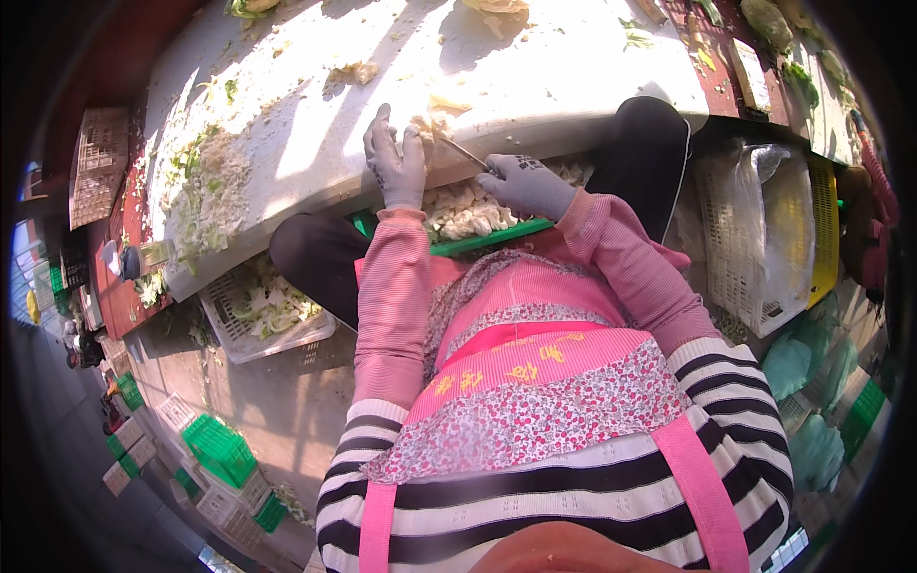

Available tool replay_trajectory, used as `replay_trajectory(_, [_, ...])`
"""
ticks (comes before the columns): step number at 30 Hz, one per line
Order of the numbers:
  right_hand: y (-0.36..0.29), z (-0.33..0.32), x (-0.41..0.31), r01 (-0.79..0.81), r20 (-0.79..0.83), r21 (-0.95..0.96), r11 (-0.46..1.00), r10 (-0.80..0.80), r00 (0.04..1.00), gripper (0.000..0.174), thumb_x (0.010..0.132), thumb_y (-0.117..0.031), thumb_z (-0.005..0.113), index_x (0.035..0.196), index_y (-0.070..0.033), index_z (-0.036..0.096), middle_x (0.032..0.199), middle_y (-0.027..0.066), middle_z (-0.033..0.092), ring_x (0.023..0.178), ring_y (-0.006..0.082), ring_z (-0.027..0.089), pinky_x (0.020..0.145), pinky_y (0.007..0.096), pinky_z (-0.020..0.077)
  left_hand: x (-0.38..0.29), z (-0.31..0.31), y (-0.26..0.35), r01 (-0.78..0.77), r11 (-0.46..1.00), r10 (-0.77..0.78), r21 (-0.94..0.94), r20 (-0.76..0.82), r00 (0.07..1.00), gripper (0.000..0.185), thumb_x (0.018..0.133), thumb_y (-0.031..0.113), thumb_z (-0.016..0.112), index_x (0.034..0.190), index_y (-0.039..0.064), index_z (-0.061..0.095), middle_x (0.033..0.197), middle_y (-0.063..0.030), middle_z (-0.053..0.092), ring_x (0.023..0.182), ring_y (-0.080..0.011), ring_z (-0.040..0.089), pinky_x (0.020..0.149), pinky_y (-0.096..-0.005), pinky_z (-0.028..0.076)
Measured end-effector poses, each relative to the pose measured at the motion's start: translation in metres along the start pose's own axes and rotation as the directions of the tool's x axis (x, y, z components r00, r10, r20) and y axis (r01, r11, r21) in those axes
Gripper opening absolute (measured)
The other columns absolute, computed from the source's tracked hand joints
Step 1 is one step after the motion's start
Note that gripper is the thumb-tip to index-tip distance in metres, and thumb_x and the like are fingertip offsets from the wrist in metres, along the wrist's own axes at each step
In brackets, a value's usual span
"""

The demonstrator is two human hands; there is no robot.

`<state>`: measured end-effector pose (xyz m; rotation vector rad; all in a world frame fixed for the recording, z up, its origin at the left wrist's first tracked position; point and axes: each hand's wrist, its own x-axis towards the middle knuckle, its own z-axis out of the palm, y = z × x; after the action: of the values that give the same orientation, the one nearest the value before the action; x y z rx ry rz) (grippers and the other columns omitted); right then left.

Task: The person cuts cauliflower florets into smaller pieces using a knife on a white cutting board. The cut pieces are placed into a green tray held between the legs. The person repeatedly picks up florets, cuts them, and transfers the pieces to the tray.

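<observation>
Both hands wear grey gloves at the near edge of a white tabletop (315, 129). My right hand (530, 185) is closed around the handle of a knife (464, 154), its blade pointing up and left into a pale cauliflower piece (432, 123). My left hand (395, 161) is at that piece's left side, thumb close to it and fingers raised; whether it grips the piece I cannot tell. Below the hands, a green crate (494, 238) between the knees holds many cut cauliflower florets (473, 209).
Cauliflower heads (498, 6) lie at the table's far side, with crumbs and leaf scraps (215, 172) at left. A white basket of trimmings (286, 349) stands below left. At right are a plastic-lined white crate (731, 236) and a yellow crate (824, 222).
</observation>
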<state>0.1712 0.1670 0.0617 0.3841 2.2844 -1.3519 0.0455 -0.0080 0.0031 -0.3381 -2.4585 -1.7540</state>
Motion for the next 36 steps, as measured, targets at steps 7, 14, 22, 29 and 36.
replay_trajectory(7, [-0.025,-0.107,0.030,0.181,-0.258,0.122,0.976,-0.145,0.955,0.035,0.102,-0.039,0.057,0.102,-0.005,0.059,0.075,0.0020,0.056,0.058,0.0080,0.054,0.049,0.0243,0.0471,0.023,0.034,0.018,-0.504,0.657,0.263,0.561,0.455,0.851,0.041,0.085,0.038,0.072,0.122,0.020,0.066,0.116,-0.0077,0.063,0.107,-0.0308,0.058,0.091,-0.0456,0.048])
replay_trajectory(14, [-0.026,-0.130,0.069,0.195,-0.297,0.218,0.956,-0.125,0.947,0.036,0.102,-0.038,0.056,0.100,-0.003,0.060,0.071,0.0026,0.058,0.056,0.0089,0.056,0.051,0.0249,0.0483,-0.048,-0.029,0.024,-0.648,0.578,0.525,0.497,0.382,0.761,0.027,0.081,0.035,0.077,0.098,0.015,0.069,0.109,-0.0070,0.064,0.103,-0.0294,0.060,0.090,-0.0473,0.046])
replay_trajectory(22, [-0.032,-0.122,0.102,0.219,-0.156,0.241,0.945,-0.185,0.970,0.034,0.100,-0.036,0.058,0.095,-0.002,0.058,0.068,0.0028,0.056,0.054,0.0116,0.055,0.051,0.0299,0.0476,0.195,-0.024,-0.017,0.131,0.878,-0.070,0.460,-0.146,0.987,0.036,0.087,0.024,0.077,0.112,0.002,0.064,0.108,-0.0107,0.065,0.096,-0.0222,0.062,0.083,-0.0368,0.052])
replay_trajectory(29, [-0.035,-0.110,0.090,0.223,0.030,0.326,0.919,-0.245,0.969,0.038,0.099,-0.040,0.059,0.106,-0.003,0.062,0.076,0.0026,0.058,0.061,0.0110,0.054,0.055,0.0286,0.0471,0.160,-0.021,-0.013,0.372,0.907,-0.393,-0.200,-0.078,0.916,0.034,0.090,0.014,0.073,0.115,0.000,0.054,0.090,-0.0053,0.062,0.070,-0.0112,0.060,0.056,-0.0242,0.051])
replay_trajectory(36, [-0.039,0.003,0.067,0.208,0.153,0.384,0.899,-0.285,0.946,0.034,0.102,-0.035,0.054,0.112,-0.002,0.057,0.081,0.0078,0.060,0.063,0.0165,0.059,0.059,0.0324,0.0497,0.018,-0.042,0.003,0.417,0.894,-0.429,-0.163,-0.046,0.902,0.048,0.098,0.025,0.069,0.126,-0.005,0.044,0.096,-0.0101,0.064,0.074,-0.0134,0.065,0.058,-0.0263,0.057])
